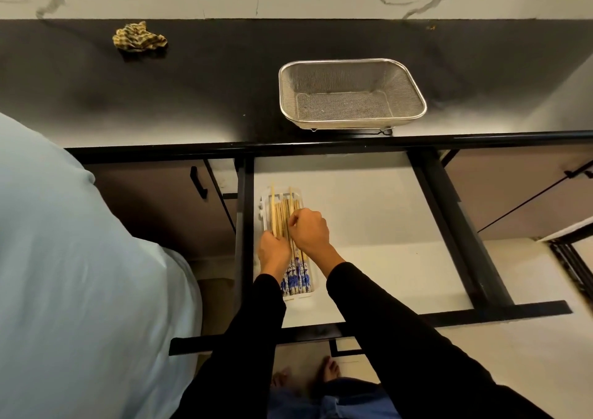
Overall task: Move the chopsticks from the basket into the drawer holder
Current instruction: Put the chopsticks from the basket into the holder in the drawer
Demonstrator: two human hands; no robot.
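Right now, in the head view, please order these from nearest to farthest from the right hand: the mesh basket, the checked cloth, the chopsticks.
From the right hand:
1. chopsticks, touching its fingers, in the white holder in the drawer.
2. mesh basket, on the counter, beyond the drawer, slightly right.
3. checked cloth, far back left on the counter.

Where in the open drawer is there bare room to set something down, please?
The drawer floor is bare from the white holder across to its right wall. The left edge is crowded: chopsticks fill the holder, with the left hand and right hand on them.
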